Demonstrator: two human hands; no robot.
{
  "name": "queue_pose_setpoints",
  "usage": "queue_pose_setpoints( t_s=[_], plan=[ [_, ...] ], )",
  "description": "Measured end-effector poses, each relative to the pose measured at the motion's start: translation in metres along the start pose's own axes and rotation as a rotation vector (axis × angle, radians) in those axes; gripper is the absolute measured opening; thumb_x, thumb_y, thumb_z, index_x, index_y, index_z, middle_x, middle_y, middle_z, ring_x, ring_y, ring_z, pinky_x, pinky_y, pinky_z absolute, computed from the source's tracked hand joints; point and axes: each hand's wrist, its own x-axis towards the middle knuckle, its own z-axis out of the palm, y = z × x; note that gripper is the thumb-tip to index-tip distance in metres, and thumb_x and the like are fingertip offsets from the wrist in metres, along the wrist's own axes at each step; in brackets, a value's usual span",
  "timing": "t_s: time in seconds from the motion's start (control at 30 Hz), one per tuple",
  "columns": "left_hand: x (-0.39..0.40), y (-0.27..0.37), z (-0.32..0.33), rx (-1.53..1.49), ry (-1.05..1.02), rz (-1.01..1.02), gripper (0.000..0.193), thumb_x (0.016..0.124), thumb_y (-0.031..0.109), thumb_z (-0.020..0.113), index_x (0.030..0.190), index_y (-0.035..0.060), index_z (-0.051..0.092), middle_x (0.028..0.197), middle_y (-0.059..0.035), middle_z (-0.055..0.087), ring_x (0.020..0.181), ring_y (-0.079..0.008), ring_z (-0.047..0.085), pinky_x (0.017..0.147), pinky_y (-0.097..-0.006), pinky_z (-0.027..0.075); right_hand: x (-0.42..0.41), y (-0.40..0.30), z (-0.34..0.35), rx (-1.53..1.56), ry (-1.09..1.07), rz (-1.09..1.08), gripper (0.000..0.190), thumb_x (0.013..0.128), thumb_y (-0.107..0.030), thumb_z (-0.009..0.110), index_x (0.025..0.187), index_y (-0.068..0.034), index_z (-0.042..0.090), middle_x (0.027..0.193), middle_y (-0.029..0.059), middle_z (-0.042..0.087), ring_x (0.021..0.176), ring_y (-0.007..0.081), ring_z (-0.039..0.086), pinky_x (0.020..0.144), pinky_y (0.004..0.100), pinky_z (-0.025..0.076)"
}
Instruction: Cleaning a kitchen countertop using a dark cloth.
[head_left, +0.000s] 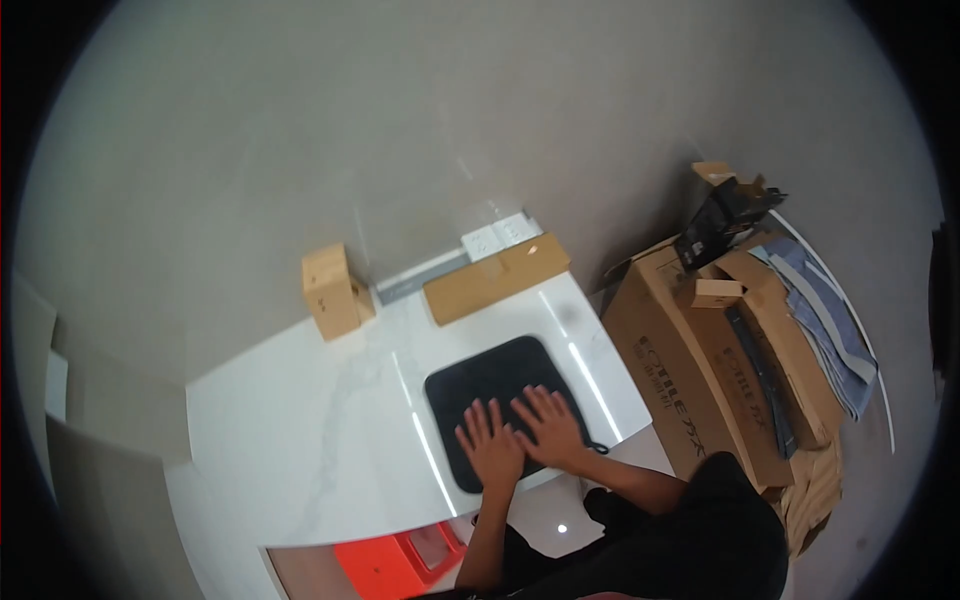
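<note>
A black, flat rectangular pad or case (495, 379) with rounded corners lies on the white marbled countertop (300, 435), a small loop at its lower right corner. My left hand (493, 454) rests palm down on its lower part, fingers spread. Beside it, my right hand (553, 431) is also palm down on the pad with the fingers apart. The two thumbs meet or nearly meet. Neither hand grips anything.
A long cardboard box (499, 277) and white wall sockets (497, 236) are at the counter's back. An upright tan box (330, 292) stands further left. Large cardboard cartons (660, 360) bearing writing, with folded blue cloth (817, 322), are stacked at right. A red plastic stool (382, 566) is below the counter.
</note>
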Motion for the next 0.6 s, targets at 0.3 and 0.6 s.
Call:
queue_pose_setpoints(
  t_s=[0.3, 0.6],
  plan=[
    [0.007, -0.056, -0.023, -0.068, 0.005, 0.153, 0.059, 0.102, 0.028, 0.056, 0.160, 0.0153, 0.049, 0.168, -0.0172, 0.040, 0.156, -0.0378, 0.035, 0.128, -0.0582, 0.021, 0.011, -0.036, 0.010, -0.031, -0.032, -0.024, 0.069, 0.101, -0.043, 0.057, 0.161, -0.010, 0.045, 0.167, 0.0258, 0.035, 0.157, 0.0411, 0.031, 0.127, 0.0610, 0.018],
    [-0.019, -0.338, -0.111, 0.131, 0.132, -0.335, 0.056, 0.109, 0.028, 0.044, 0.161, 0.0087, 0.042, 0.171, -0.0195, 0.032, 0.159, -0.0403, 0.027, 0.129, -0.0583, 0.016, 0.127, -0.274, 0.176, 0.210, -0.144, -0.608, 0.068, 0.100, -0.044, 0.057, 0.157, -0.008, 0.049, 0.168, 0.0230, 0.036, 0.159, 0.0395, 0.026, 0.129, 0.0614, 0.012]
  ],
)
